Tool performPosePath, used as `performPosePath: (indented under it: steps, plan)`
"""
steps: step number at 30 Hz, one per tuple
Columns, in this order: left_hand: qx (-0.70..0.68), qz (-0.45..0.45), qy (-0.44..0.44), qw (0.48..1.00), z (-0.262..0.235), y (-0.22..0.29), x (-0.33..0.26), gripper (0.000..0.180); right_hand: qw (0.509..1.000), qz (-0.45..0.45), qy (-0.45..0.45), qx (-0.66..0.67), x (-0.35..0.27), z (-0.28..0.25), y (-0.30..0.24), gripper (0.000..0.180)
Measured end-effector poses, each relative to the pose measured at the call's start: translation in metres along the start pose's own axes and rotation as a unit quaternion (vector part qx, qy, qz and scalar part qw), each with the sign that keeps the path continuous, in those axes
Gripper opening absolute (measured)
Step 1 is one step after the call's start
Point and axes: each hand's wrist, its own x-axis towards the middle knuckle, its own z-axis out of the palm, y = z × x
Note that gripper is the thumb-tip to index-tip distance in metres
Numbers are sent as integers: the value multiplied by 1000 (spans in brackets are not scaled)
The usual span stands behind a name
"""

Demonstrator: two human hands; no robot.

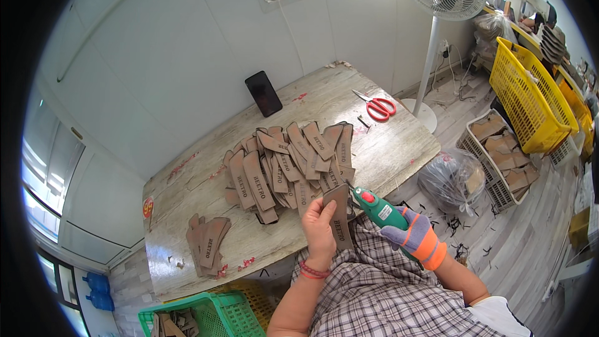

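two hands are at work over the near edge of the table (187, 187): one brown strip (339, 219) is pinched between the thumb and fingers of the bare left hand (319, 221), and the green handheld tool (380, 211) is wrapped by the gloved right hand (413, 237). the strip is held just in front of the pile (287, 171), above the plaid cloth (380, 293) on the lap; whether it is touched by the tool's tip cannot be told. for a clean pass, it seems, the strip should be pinched firmly, fingertips clear of the tip, and the tool guided slowly along the edge. the left forearm is raised from below; the right is angled in from the lower right, the tool pointed up and leftward
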Motion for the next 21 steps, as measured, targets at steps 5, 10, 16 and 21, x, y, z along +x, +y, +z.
performPosePath:
  steps: [5,10,16,21]
  plan:
    - [44,-1,-31,999,-9,7,6,8,1000,-4,-4,-11,-2,-1,-4,52]
    - [131,16,-71,989,-18,22,10,10,998,-9,-12,-55,-4,-4,-6,52]
    - [259,73,-115,956,-29,40,18,8,993,-6,-50,-104,-7,-11,-7,56]
    - [344,72,-152,924,-29,65,22,13,976,-1,-66,-210,-9,-15,-15,55]
